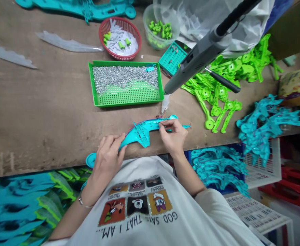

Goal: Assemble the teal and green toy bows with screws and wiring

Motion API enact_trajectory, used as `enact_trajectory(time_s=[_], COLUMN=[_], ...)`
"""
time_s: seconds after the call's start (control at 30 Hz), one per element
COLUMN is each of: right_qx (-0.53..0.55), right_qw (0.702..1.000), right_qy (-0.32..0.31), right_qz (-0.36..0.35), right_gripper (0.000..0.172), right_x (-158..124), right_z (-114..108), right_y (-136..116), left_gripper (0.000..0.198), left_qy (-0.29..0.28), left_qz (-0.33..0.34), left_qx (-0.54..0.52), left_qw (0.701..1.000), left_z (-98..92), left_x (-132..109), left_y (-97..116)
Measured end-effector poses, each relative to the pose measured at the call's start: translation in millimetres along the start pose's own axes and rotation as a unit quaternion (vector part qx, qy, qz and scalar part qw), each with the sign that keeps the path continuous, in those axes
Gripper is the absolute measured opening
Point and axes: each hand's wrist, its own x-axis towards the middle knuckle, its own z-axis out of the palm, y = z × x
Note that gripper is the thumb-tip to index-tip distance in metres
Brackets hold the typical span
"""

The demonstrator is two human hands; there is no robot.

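A long curved teal plastic toy part point(139, 132) lies at the front edge of the table, with thin dark wiring along its upper edge. My left hand point(109, 153) is wrapped over its left stretch, holding it. Near its right end, my right hand point(174, 135) has thumb and forefinger pinched together against the inside of the part. Whatever is between those fingertips is too small to make out. Just beyond the part, the grey electric screwdriver point(193, 61) hangs at a slant, its tip above a small translucent piece point(165, 103).
A green tray point(129, 103) of screws lies ahead, with a red basket point(101, 32) and a clear tub point(147, 20) behind. Lime-green parts point(216, 92) spread at right near a black-handled tool point(224, 81). Teal parts point(259, 126) pile far right. Translucent blades point(68, 42) lie left.
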Motion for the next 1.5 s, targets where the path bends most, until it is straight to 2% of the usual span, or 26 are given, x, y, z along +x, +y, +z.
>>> enact_trajectory(time_s=[0.27, 0.4, 0.53, 0.63, 0.7, 0.8, 0.87, 0.93, 1.0, 1.07, 1.1, 1.2, 1.3, 1.43, 1.5], right_qx=[-0.105, -0.207, -0.262, -0.235, -0.176, -0.102, -0.097, -0.099, -0.087, -0.062, -0.050, -0.039, -0.068, -0.058, -0.035], right_qw=[0.992, 0.966, 0.943, 0.942, 0.951, 0.971, 0.977, 0.971, 0.952, 0.934, 0.931, 0.937, 0.945, 0.967, 0.969], right_qy=[-0.006, -0.006, -0.030, -0.038, -0.070, -0.091, -0.090, -0.145, -0.246, -0.320, -0.336, -0.326, -0.290, -0.213, -0.211], right_qz=[-0.066, -0.157, -0.202, -0.239, -0.244, -0.195, -0.166, -0.163, -0.162, -0.147, -0.134, -0.114, -0.135, -0.127, -0.121], right_gripper=[0.015, 0.020, 0.015, 0.023, 0.028, 0.024, 0.022, 0.025, 0.031, 0.038, 0.042, 0.049, 0.047, 0.036, 0.030], right_x=[3, 0, -15, -23, -20, 3, 27, 51, 72, 85, 88, 88, 81, 82, 88], right_z=[0, 2, 5, -1, -10, -27, -34, -35, -31, -28, -28, -35, -46, -54, -52], right_y=[-6, -5, -2, 2, 5, 9, 12, 15, 17, 16, 15, 7, 1, 6, 12], left_gripper=[0.034, 0.032, 0.032, 0.032, 0.031, 0.032, 0.034, 0.037, 0.048, 0.064, 0.071, 0.064, 0.046, 0.029, 0.030], left_qy=[0.017, 0.028, 0.026, 0.009, 0.000, -0.018, -0.041, -0.067, -0.086, -0.087, -0.081, -0.045, -0.015, -0.029, -0.015], left_qz=[0.017, 0.030, 0.040, 0.037, 0.042, 0.054, 0.055, 0.045, 0.030, 0.024, 0.027, 0.047, 0.071, 0.110, 0.105], left_qx=[-0.005, -0.001, -0.009, -0.018, -0.024, -0.034, -0.031, 0.000, 0.044, 0.057, 0.049, 0.012, 0.018, 0.023, 0.018], left_qw=[1.000, 0.999, 0.999, 0.999, 0.999, 0.998, 0.997, 0.997, 0.995, 0.994, 0.995, 0.998, 0.997, 0.993, 0.994], left_z=[0.0, 1.1, 2.6, 1.6, -0.5, -5.3, -9.5, -14.6, -20.1, -23.8, -24.0, -13.8, 12.1, 47.0, 54.8], left_x=[1, 2, 5, 8, 12, 17, 21, 25, 29, 35, 38, 55, 80, 108, 114], left_y=[2, 1, -4, -10, -16, -27, -34, -37, -34, -24, -16, 14, 39, 49, 48])
